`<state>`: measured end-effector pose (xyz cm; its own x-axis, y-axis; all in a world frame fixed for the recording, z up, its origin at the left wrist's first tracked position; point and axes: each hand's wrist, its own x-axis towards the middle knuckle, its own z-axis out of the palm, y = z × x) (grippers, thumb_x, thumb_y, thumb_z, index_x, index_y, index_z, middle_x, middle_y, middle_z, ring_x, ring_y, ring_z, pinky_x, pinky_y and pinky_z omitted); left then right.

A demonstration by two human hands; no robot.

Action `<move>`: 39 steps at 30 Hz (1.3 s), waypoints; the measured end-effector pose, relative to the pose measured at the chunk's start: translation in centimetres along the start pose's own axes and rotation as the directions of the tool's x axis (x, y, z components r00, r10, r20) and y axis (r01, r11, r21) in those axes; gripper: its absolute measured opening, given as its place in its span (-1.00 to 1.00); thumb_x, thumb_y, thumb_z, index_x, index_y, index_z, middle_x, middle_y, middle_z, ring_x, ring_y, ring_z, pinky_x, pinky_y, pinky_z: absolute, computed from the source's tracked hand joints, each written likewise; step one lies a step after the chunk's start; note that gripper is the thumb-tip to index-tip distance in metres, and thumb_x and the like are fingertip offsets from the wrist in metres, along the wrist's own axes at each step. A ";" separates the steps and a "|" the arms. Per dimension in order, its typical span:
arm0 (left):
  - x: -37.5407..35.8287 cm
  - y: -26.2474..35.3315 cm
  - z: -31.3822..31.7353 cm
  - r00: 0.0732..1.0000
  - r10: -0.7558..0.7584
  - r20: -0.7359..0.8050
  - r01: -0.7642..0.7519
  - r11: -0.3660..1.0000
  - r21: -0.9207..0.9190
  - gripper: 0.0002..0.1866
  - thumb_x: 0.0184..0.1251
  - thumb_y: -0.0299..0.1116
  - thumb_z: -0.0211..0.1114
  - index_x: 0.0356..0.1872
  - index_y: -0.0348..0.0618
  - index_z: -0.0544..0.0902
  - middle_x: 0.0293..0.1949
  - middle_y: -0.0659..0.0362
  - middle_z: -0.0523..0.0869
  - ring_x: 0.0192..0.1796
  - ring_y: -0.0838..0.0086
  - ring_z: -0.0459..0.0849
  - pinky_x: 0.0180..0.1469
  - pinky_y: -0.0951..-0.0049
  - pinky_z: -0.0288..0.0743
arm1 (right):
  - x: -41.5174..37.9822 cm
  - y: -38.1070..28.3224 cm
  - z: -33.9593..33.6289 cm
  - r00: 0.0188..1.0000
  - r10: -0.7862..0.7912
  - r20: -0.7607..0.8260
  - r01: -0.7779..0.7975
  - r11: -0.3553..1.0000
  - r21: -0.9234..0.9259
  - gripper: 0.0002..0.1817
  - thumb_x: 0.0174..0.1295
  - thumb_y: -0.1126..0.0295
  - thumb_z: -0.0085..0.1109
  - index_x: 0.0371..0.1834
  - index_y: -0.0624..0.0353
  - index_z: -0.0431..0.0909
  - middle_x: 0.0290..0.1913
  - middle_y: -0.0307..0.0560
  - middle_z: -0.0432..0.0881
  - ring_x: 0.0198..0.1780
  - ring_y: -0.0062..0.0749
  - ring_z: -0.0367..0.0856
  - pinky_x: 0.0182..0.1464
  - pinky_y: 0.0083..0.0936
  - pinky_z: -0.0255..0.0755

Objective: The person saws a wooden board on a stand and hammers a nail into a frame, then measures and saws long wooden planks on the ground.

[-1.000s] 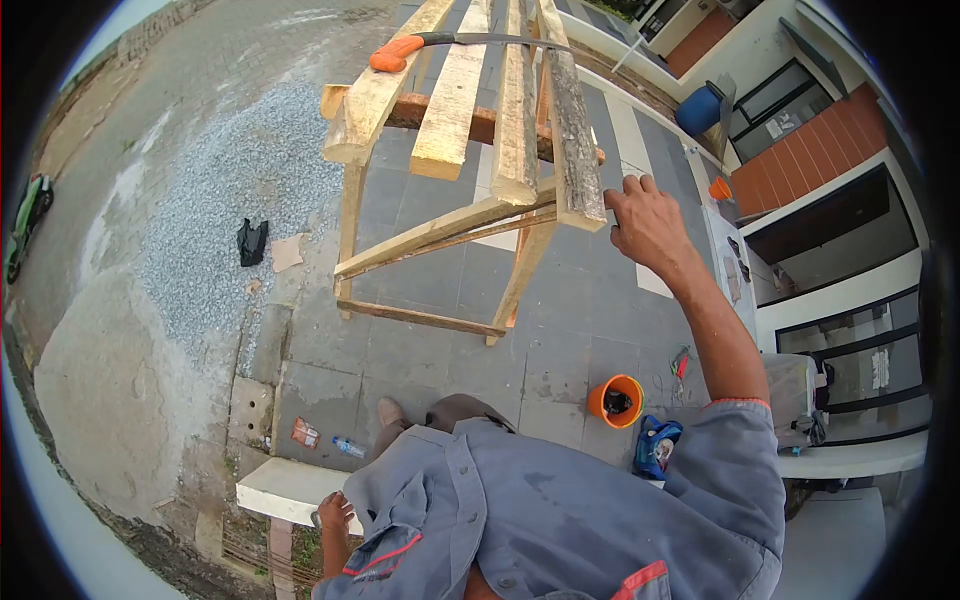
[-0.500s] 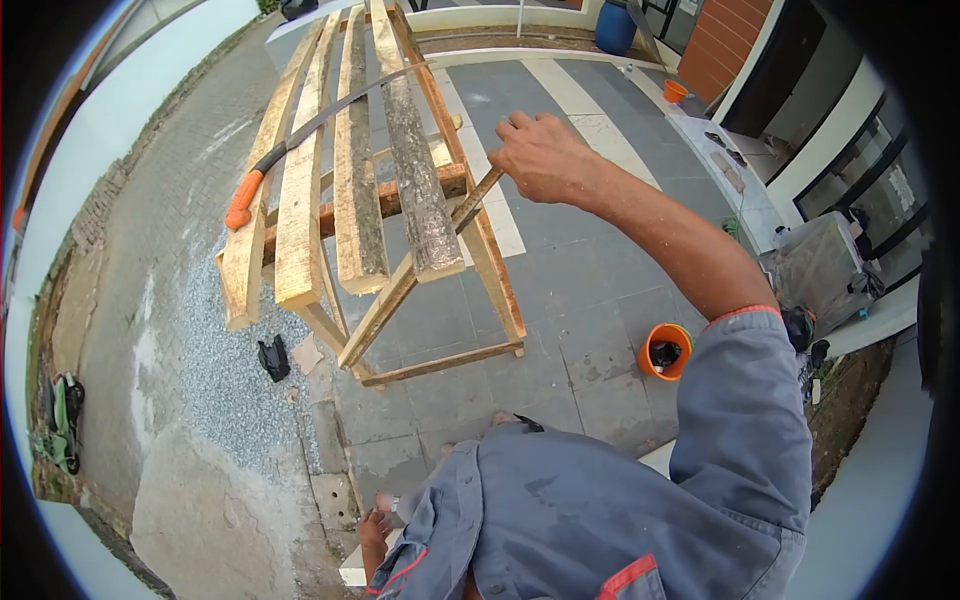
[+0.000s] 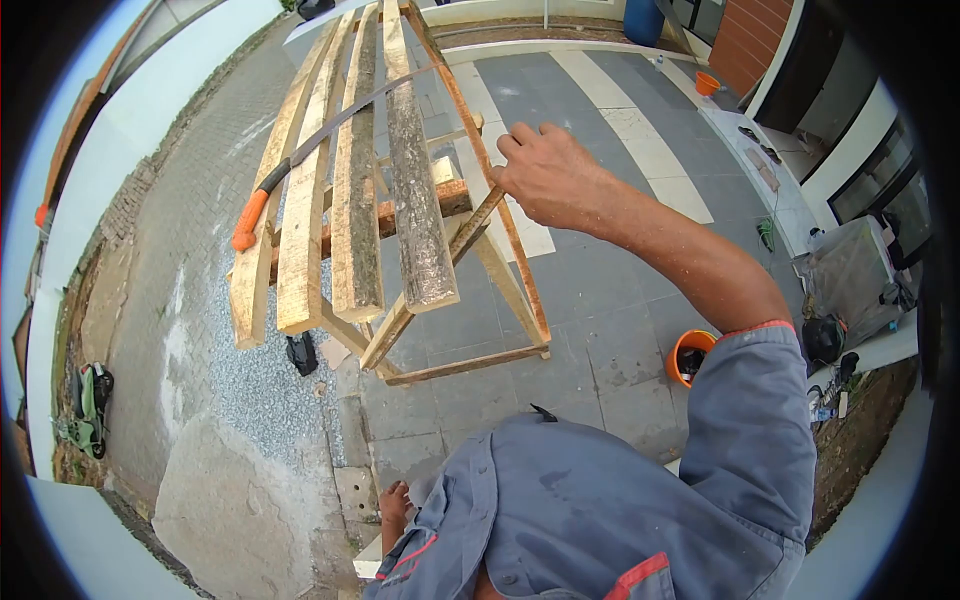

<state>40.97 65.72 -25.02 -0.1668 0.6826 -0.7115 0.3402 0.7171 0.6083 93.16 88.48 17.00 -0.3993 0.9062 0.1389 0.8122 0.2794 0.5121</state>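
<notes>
My right hand [image 3: 550, 178] is closed around the upper end of a slanted wooden strip [image 3: 475, 225] at the right side of a timber rack. Low at the left of my body, my left hand [image 3: 395, 503] hangs with its fingers loosely apart, holding nothing that I can see. Several long wooden beams lie side by side on the rack; the nearest beam [image 3: 420, 200] still has grey bark. Across them rests a long, thin, curved blade [image 3: 350, 115] with an orange and black handle [image 3: 250, 215] sticking out on the left, touched by neither hand.
An orange bucket [image 3: 690, 358] with dark things inside stands on the grey tiles at right. Gravel [image 3: 265, 400] and a black bag [image 3: 301, 354] lie left of the rack. Farther off are another orange bucket [image 3: 707, 83] and a blue barrel [image 3: 643, 20].
The whole view has shifted slightly, moving the rack and bucket right in the picture. My right hand keeps its grip on the strip. My left hand has risen slightly in the picture.
</notes>
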 end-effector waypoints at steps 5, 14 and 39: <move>1.1 4.0 2.8 0.998 0.066 0.007 -0.065 0.995 -0.079 -0.46 0.31 -0.19 0.31 0.25 -0.28 0.53 -0.14 0.17 0.70 -0.27 0.47 0.66 -0.23 0.44 0.56 | 0.2 0.0 -0.8 0.998 0.010 0.065 -0.010 1.000 -0.007 -0.82 0.33 0.44 0.11 -0.13 0.13 0.72 -0.23 -0.06 0.59 -0.09 -0.38 0.52 -0.17 -0.44 0.45; 1.4 16.7 9.1 0.953 0.256 0.163 -0.190 0.921 -0.340 -0.38 0.36 -0.16 0.29 0.33 -0.34 0.42 0.01 0.05 0.69 -0.06 0.37 0.71 -0.05 0.38 0.57 | -0.1 -0.3 -0.9 0.998 -0.022 0.056 0.020 0.999 0.042 -0.85 0.10 0.50 0.22 -0.28 0.21 0.73 -0.30 -0.01 0.63 -0.17 -0.28 0.57 -0.22 -0.31 0.53; -6.5 21.3 9.1 0.913 0.409 0.005 -0.145 0.337 -0.930 -0.46 0.54 0.11 -0.03 0.00 -0.26 0.51 -0.09 -0.06 0.70 -0.06 0.13 0.73 0.03 0.09 0.65 | -6.6 -21.1 6.7 0.867 -0.340 0.365 -0.264 0.308 0.914 -0.17 0.01 0.08 0.33 0.35 0.27 0.34 -0.22 0.28 0.71 -0.10 0.18 0.70 -0.03 -0.10 0.53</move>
<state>57.68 75.26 -10.64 -0.0082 0.9153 -0.4027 -0.7218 0.2733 0.6359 81.49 78.72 -0.41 -0.4671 0.8064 -0.3626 0.7440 0.1369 -0.6540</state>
